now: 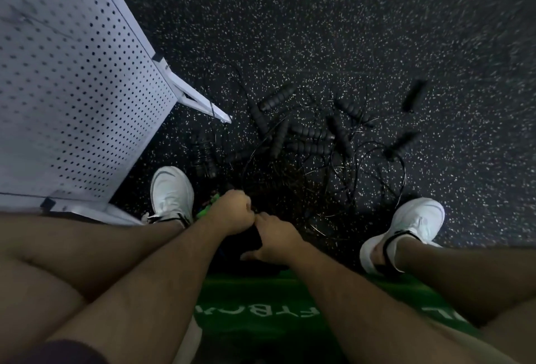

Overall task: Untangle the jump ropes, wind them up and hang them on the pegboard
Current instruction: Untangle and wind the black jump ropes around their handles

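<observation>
I see L hand (pixel 235 210) curled in a fist, touching R hand (pixel 276 238); can't tell what either holds. Tangled jump ropes (pixel 308 132) lie on floor (pixel 348 29), near pegboard (pixel 72 88).

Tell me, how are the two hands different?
The left hand is balled into a fist; the right hand sticks its thumb out sideways. The left hand reaches farther forward; the right hand sits nearer the body. Both touch each other by the tangled ropes.
</observation>
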